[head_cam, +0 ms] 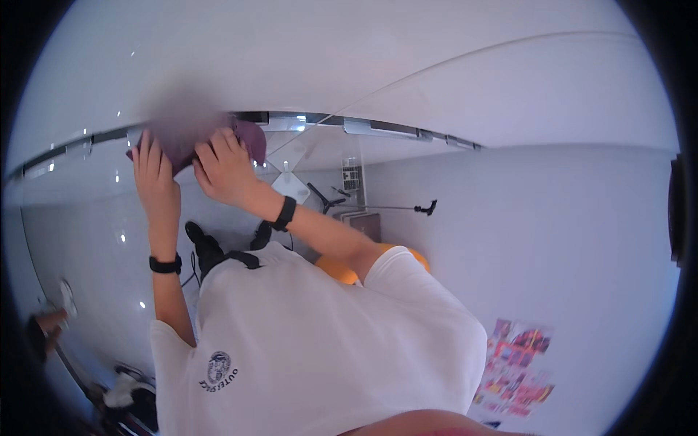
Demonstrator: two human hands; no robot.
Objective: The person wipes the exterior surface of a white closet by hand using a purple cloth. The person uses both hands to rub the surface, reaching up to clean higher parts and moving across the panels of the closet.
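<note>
A maroon fabric item (253,140), possibly a cap, is raised in front of me. A grey blur hides its upper part and whatever lies behind it. My left hand (155,169) grips its lower left edge, fingers stretched along the cloth. On the other side, my right hand (226,169) holds the maroon fabric with bent fingers, the thumb pointing toward the left hand. The two hands are a short way apart. A black band circles each wrist. Below them show my black shoes (199,234) and my white T-shirt (327,338).
To the right stand a black tripod base (326,203), a brown box (364,224) and an orange object (338,270) partly behind my arm. White panels (292,188) sit beyond my right hand. Colourful prints (518,370) hang on the wall. At far left is another person's leg (52,321).
</note>
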